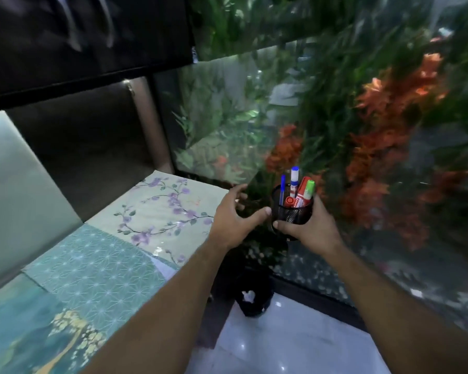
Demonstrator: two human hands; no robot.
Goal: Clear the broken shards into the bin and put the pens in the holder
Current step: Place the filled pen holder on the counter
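Right hand [310,229] fingers grip round black mesh holder [292,213] of pens [303,195]; left hand [234,220] spread, empty, just beside; aquarium glass [376,163] beyond fingertips, black bin [254,302] below.

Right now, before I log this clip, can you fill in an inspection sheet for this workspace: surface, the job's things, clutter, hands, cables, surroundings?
Surface: table covered with floral and geometric patterned sheets.
Job's things: black mesh holder held up off the table, with pens and markers standing in it. Black bin on the floor below, something white inside. No shards seen.
Clutter: nothing seen.
Hands: right hand grips the holder. Left hand is beside it with fingers spread, holding nothing. Whether its thumb touches the holder cannot be told.
Cables: nothing seen.
Surroundings: glass tank with green and orange plants on the right, and a white tiled floor.
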